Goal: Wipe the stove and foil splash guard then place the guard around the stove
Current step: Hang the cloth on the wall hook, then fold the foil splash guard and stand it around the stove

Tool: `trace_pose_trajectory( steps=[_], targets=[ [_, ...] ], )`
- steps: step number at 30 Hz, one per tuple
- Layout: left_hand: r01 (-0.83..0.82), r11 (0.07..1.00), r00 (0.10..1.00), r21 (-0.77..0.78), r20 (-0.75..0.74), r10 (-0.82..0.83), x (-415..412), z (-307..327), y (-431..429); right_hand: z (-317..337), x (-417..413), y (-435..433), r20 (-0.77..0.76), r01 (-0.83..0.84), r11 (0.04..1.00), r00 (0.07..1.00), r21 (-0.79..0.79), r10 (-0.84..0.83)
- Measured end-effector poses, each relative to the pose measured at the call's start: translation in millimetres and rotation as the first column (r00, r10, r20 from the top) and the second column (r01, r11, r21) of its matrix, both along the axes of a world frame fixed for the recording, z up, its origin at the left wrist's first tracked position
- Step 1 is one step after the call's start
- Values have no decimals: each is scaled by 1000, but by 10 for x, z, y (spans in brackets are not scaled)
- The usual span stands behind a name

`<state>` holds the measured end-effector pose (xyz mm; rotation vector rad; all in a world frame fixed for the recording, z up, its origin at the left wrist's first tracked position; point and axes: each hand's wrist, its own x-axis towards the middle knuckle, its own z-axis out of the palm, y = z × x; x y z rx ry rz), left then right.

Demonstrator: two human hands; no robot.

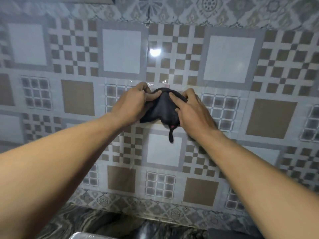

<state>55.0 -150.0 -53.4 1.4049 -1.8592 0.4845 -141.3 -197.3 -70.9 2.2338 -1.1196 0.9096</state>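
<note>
A patterned tiled wall [229, 57] fills the view behind the fingers [174, 98], with the marbled bench [96, 225] well below. The left hand [131, 104] and right hand [193, 111] clench a black cloth [165, 109] bunched between them, probably forming a wiping pad. Neither stove nor foil guard shows.

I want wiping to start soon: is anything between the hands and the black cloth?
Nothing visible. The left hand and right hand both pinch the black cloth, holding it between them in front of the patterned wall.
</note>
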Motion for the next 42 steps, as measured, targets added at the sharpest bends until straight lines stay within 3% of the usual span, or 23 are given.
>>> trace_pose_trajectory(
  steps=[3, 6, 8, 17, 25, 33, 42],
  targets=[
    [60, 998, 996, 6, -68, -59, -68, -123, 67, -36, 22, 93, 145, -51, 991, 989, 123, 33],
    [-10, 996, 1000, 89, -26, 12, -125, -41, 119, 76, -31, 185, 148, -75, 977, 988, 198, 45],
    [-48, 989, 999, 142, -4, 49, -135, -6, 181, 83, -85, 269, 124, -70, 959, 992, 274, 37],
    [-121, 975, 990, 189, -45, 131, -127, 2, 868, 136, -302, 923, 94, -127, 938, 990, 322, 101],
    [-140, 937, 977, 320, -108, 183, -216, -450, 1855, -1, -212, 1522, -97, -125, 824, 972, 553, 212],
    [-342, 734, 873, 587, -92, 480, -3, -1157, 2790, -506, 199, 1908, -252, -159, 703, 860, 693, 443],
    [-466, 377, 601, 800, -27, 799, -69, -2185, 3819, -1403, 632, 2127, -266, -191, 520, 686, 832, 677]
  ],
)
